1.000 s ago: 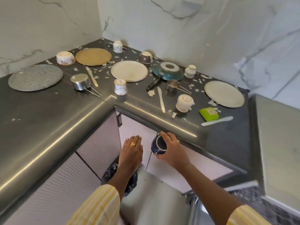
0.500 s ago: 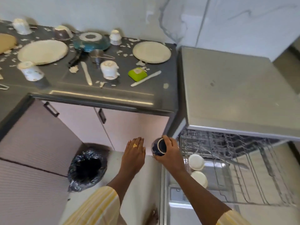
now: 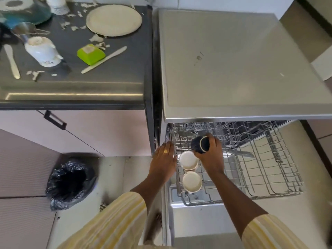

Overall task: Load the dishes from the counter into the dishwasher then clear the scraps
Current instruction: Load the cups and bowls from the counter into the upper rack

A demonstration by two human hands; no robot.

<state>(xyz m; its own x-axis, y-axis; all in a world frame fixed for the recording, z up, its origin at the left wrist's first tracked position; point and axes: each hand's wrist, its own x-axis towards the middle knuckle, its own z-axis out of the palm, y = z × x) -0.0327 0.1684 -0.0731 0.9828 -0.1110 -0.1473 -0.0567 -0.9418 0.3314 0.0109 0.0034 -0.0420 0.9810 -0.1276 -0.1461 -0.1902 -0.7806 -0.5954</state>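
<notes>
Here the right hand [image 3: 211, 155] curls its fingers round a dark cup [image 3: 199, 145], which is tilted with one ringed end facing up. It is just above the left rear part of the pulled-out dishwasher rack [image 3: 269, 168]. The cup is probably being turned mouth-down to drain, like the two white cups [image 3: 188, 159] sitting inverted along the rack's left edge. The left hand [image 3: 163, 160] lies flat, fingers straight and together, at that same edge, seemingly steadying the rack. On the worktop [image 3: 116, 78], a pale plate [image 3: 114, 20] near the rear right corner, a green dish [image 3: 91, 53] and scattered scraps [image 3: 97, 38] wait. A black-lined bin [image 3: 70, 180] stands on the floor below, handy for the scraps. No brand or writing is legible.
</notes>
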